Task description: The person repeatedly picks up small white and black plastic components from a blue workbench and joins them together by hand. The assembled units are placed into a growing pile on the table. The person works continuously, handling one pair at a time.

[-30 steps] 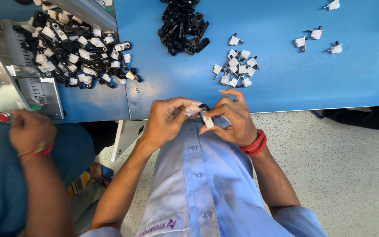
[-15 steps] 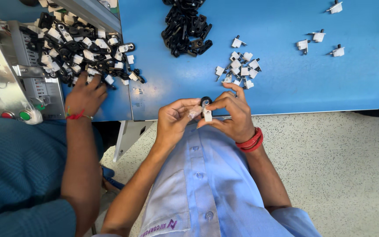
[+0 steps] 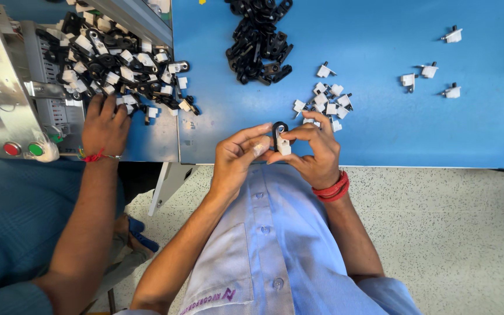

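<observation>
Head view, the only one. Left hand [image 3: 237, 157] and right hand [image 3: 316, 151] meet just in front of the chest, at the near edge of the blue table [image 3: 380, 116]. Fingers of both pinch one small piece between them: a white plastic part [image 3: 283, 146] with a black ring clip [image 3: 279, 126] standing at its top. Thumbs and forefingers closed tight on it; remaining fingers curled loosely. Whether the two parts are fully seated together, cannot tell.

Progress, as a judgement: early to middle. A cluster of loose white parts [image 3: 325, 102] lies just beyond the right hand, a heap of black clips [image 3: 261, 41] further back, both still sizeable. Four pieces, white with black tips [image 3: 430, 70], sit well apart to the right, possibly finished ones.

Room: the table's right half is mostly bare. Near edge runs just under the hands; a dropped part could fall to the speckled floor [image 3: 456, 233]. To the left, a co-worker's hand [image 3: 105, 125] rests flat on a mixed pile of black and white parts [image 3: 118, 64] beside a grey machine with red and green buttons [image 3: 7, 105]. That side is crowded.
</observation>
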